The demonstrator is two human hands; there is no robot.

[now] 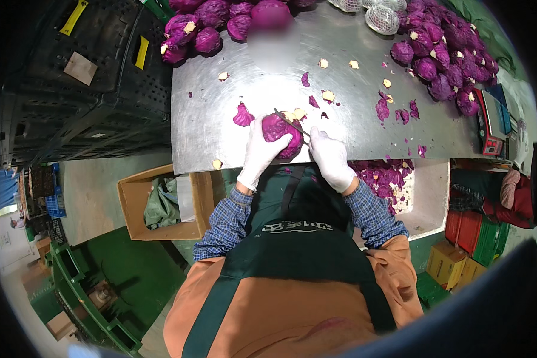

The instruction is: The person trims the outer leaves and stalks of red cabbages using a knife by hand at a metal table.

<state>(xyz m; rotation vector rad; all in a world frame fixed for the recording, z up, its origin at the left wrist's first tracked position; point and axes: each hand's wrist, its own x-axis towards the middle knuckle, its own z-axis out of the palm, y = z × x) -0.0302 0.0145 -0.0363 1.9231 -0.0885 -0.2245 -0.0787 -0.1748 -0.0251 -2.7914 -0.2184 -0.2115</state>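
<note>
On the steel table (215, 94), near its front edge, a red cabbage (275, 129) rests under my white-gloved left hand (260, 150), with the thumb over its front and the fingers along its left side. My right hand (329, 154), also gloved in white, grips a knife whose dark blade (291, 123) lies across the top right of the cabbage, beside the pale cut stem end (295, 114). The knife's handle is mostly hidden in the fingers. A loose purple leaf (243, 115) lies just left of the cabbage. Pale stem slices (328, 95) and leaf scraps (382, 108) are scattered beyond and to the right.
Red cabbages are heaped at the back left (208, 40) and right (443, 58), near net-wrapped heads (382, 20). A digital scale (491, 121) stands at the right. Black crates (103, 80) rise at left. Below the edge are a cardboard box (161, 232) and a white bin (434, 197) holding leaves.
</note>
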